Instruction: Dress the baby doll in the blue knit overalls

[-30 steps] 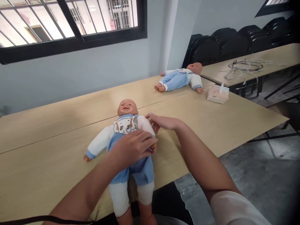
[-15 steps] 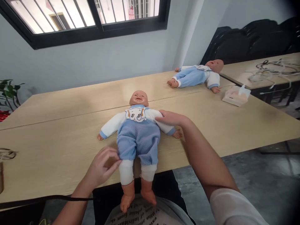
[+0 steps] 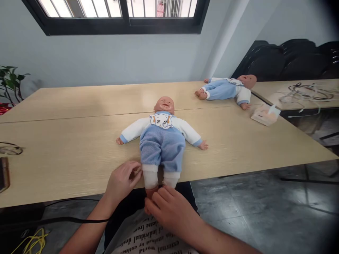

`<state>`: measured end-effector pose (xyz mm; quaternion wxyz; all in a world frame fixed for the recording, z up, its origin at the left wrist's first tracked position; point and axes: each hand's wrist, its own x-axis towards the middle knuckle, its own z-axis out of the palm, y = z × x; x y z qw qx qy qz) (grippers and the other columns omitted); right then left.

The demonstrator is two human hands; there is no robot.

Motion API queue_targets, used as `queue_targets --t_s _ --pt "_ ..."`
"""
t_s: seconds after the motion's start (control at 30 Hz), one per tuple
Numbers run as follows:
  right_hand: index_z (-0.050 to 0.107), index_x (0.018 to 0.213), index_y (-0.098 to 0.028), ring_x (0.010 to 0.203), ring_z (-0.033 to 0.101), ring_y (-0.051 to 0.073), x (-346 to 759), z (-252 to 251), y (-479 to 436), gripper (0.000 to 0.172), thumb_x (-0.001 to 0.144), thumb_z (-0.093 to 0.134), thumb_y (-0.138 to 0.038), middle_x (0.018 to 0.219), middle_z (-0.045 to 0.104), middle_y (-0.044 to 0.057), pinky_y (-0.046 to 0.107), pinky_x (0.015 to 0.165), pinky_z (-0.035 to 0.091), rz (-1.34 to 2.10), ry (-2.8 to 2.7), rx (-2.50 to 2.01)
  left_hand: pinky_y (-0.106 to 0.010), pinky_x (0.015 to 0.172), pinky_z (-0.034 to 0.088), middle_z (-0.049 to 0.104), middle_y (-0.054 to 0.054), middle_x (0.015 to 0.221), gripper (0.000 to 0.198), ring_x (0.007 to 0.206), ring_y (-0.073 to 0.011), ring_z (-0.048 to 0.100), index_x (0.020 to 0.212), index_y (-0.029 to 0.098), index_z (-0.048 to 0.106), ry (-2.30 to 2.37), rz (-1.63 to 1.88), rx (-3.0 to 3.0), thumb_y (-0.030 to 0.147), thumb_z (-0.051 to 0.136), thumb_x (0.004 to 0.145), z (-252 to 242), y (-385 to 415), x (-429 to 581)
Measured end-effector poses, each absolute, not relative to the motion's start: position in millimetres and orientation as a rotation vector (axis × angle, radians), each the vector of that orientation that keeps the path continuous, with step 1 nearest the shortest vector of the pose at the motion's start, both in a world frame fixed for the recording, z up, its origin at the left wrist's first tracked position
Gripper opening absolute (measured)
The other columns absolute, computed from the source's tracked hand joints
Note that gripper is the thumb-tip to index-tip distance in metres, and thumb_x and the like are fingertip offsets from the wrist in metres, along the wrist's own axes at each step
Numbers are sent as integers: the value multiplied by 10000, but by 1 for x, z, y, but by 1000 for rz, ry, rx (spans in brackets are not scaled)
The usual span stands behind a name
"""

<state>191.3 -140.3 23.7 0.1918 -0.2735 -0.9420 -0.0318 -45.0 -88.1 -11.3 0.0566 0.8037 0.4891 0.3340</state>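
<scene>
A baby doll (image 3: 162, 141) lies on its back on the table, head away from me and arms spread. It wears blue trousers, a white top and an elephant bib (image 3: 162, 121). Its lower legs reach past the table's near edge. My left hand (image 3: 124, 180) is beside the leg on the left, thumb and fingers closed at the white trouser cuff. Over the doll's feet, my right hand (image 3: 172, 210) curls its fingers at the ankles and hides most of both feet; its exact hold is partly covered.
A second doll (image 3: 225, 90) in similar clothes lies at the back right, near a tissue box (image 3: 265, 114). Glasses (image 3: 11, 149) and a phone (image 3: 4, 174) sit at the left. Cables (image 3: 308, 93) cover part of another table. A black strap (image 3: 71, 220) runs to my left wrist.
My right hand has left the doll's arm on the right and come down to its feet. My left hand stays by the trouser cuff. The view has shifted slightly.
</scene>
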Motion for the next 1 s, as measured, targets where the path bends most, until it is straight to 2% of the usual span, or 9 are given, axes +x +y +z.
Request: queue_targets --t_s 0.13,0.2,0.33,0.43,0.6,0.8,0.93,1.0 --pt "595 885 -209 699 488 184 187 22 -135 184 1057 530 -198 746 574 -1 361 671 370 -110 -2566 -803 -302 808 569 745 -54 991 97 874 -167 708 1061 208 626 1495 1108 2468 164 578 989 -9 -86 -41" --pt "614 938 -210 712 512 190 186 24 -133 168 1064 504 -189 754 595 1 370 695 393 -49 -2539 -846 -293 805 574 747 -57 975 118 880 -166 712 1039 205 629 1378 1137 2503 127 583 963 -4 -90 -40" --pt "630 1092 -203 827 595 203 187 25 -131 126 1055 510 -192 916 700 23 400 797 436 86 -2469 -898 -266 750 570 744 -40 908 164 813 -149 702 992 216 624 1098 1166 2532 79 590 908 5 -109 -40" --pt "624 1142 -217 851 618 202 188 25 -130 140 1047 527 -185 975 731 21 395 808 439 146 -2436 -880 -260 727 563 720 -45 908 145 802 -147 689 974 213 613 1200 1162 2457 88 569 914 7 -117 -41" --pt "625 1166 -205 822 619 203 180 24 -130 149 1043 540 -200 919 721 24 391 806 449 128 -2436 -904 -276 731 562 696 -61 965 126 847 -168 679 1006 205 602 1422 1109 2368 117 550 933 -1 -116 -44" --pt "616 940 -219 812 622 208 187 26 -132 61 998 606 -236 839 682 23 395 807 494 86 -2402 -823 -303 760 563 687 -61 985 120 853 -176 670 1050 206 607 1389 1053 2328 153 546 961 0 -125 -49" --pt "593 946 -247 777 612 214 232 18 -125 62 948 633 -198 837 679 42 379 701 494 39 -2035 -913 -322 783 558 695 -59 989 130 875 -186 667 1076 222 616 1323 1138 2319 159 582 967 22 -140 -28" --pt "605 983 -244 785 616 220 252 9 -117 89 950 625 -163 860 691 57 377 690 502 -5 -1980 -1045 -349 837 546 710 -51 1015 185 939 -203 668 1135 240 631 1169 1046 2483 185 641 959 35 -144 -8"
